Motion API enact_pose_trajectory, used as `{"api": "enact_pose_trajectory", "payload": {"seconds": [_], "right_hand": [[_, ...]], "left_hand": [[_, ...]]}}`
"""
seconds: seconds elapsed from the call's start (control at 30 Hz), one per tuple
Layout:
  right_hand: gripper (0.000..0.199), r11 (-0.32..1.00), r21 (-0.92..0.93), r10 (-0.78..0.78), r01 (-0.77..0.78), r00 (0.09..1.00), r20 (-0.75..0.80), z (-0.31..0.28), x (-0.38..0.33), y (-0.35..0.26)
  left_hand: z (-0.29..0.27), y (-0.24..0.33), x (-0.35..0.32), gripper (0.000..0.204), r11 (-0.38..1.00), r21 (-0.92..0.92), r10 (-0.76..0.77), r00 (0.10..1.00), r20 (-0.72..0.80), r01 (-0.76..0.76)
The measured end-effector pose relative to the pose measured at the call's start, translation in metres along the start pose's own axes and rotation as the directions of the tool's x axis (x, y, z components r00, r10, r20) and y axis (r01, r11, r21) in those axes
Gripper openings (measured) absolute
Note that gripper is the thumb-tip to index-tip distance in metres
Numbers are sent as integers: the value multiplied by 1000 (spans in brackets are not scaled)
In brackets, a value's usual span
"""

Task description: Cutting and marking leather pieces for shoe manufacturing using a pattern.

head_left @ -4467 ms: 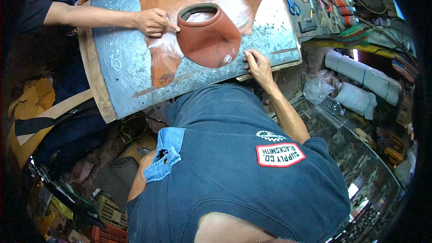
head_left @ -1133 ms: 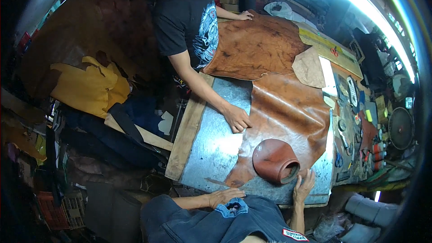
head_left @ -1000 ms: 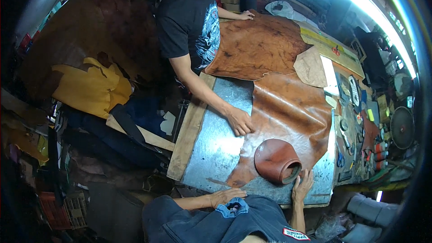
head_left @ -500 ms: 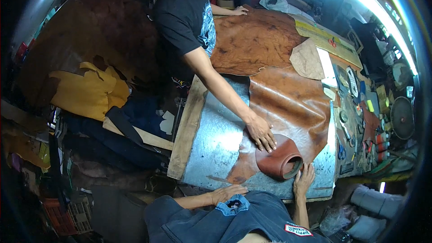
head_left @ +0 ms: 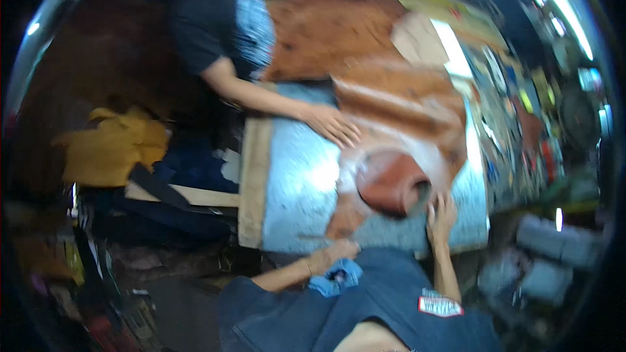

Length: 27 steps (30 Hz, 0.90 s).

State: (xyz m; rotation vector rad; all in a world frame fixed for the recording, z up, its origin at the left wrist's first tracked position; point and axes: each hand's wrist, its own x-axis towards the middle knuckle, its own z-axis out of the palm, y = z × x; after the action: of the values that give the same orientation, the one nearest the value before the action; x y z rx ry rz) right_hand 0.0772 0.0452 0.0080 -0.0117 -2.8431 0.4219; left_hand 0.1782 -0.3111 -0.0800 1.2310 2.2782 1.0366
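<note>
A brown leather piece shaped like a short wide tube lies on the table, its round opening facing the front right. Beside that opening, my right hand rests on the metal tabletop with its fingers apart, holding nothing I can see. My left hand is at the table's front edge, close to my body; blur smears its fingers. Under the tube is a large brown leather hide, draped back across the table. A co-worker's hand lies flat on the leather behind the tube.
The metal tabletop has a wooden border on its left. Several tools lie along a cluttered bench to the right. Yellow leather and dark cloth are piled at the left. The co-worker stands at the far left side.
The view has shifted and blurred. The co-worker's hand has drawn back off the leather tube onto the hide behind it. My hands stay near the table's front edge.
</note>
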Motion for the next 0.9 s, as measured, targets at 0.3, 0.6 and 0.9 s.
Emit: {"api": "enact_pose_trajectory", "payload": {"seconds": [0.3,0.6,0.9], "right_hand": [[51,992,-126,19,-14,999,37,9,-3,1],[51,987,-144,71,-65,997,42,8,-7,4],[51,993,-110,37,-31,998,48,9,-7,6]], "left_hand": [[-56,33,-9,36,996,20,84,980,-183,-82],[-62,42,-2,35,993,50,117,977,-177,-110],[-62,44,-2,33,994,32,105,974,-201,-101]]}}
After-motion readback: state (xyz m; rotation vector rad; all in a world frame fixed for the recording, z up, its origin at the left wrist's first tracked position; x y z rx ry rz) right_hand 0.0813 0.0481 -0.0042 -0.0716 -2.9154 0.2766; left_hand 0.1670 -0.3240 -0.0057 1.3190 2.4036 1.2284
